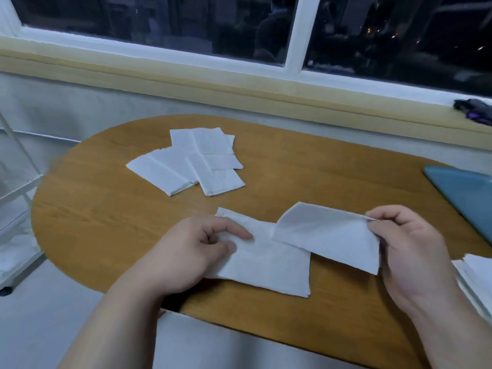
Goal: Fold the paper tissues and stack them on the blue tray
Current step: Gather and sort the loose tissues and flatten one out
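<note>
Head view. A tissue (266,265) lies on the oval table (106,209), its near edge close to the table's near rim. The left hand (191,257) pinches the tissue's left end between thumb and forefinger, the other fingers curled. The right hand (410,251) pinches the right edge between thumb and forefinger and holds that half raised off the wood. A loose pile (202,161) of tissues lies farther back, with bare wood between it and the hands. The blue tray (466,193) sits at the right rim, cut by the frame; a stack (476,278) of tissues lies nearer. The table's far rim stands near the wall (80,102); a white rack (16,182) stands left.
</note>
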Available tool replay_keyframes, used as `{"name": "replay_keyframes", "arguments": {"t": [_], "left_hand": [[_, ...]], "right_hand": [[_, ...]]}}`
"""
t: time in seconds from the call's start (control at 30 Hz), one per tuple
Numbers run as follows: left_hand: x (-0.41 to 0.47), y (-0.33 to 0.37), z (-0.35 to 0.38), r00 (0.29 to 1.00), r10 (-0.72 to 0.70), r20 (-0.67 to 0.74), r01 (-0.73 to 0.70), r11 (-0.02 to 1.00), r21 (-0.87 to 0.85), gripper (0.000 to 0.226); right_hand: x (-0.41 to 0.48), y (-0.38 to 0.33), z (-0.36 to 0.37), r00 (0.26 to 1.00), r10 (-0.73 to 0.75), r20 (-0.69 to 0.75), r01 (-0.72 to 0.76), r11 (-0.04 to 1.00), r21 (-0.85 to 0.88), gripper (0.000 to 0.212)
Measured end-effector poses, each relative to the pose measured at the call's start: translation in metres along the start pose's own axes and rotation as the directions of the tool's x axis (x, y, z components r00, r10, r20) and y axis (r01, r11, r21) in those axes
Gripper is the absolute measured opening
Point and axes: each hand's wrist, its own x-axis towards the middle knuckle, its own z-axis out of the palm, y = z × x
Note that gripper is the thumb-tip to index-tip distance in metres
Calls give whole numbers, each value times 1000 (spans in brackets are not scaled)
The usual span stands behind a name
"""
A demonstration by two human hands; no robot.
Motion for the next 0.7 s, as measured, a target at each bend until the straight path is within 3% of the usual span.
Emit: {"name": "replay_keyframes", "arguments": {"t": [0.17,0.27,0.47,0.6,0.7], "left_hand": [[1,19,41,994,14,106,-16,1000,14,29],[-2,27,60,990,30,134,-30,1000,-4,31],[-5,33,80,989,110,103,-113,993,25,33],[-8,27,81,987,153,56,-155,988,20,53],[-11,27,82,983,180,42,-178,983,-38,59]], "right_hand": [[-17,11,-47,994,96,-47,-92,993,79,23],[-27,17,-62,988,157,0,-156,981,111,19],[-36,22,-63,968,228,108,-242,958,152,17],[-38,22,-54,948,258,184,-297,927,229,18],[-34,17,-51,918,318,237,-387,848,362,18]]}}
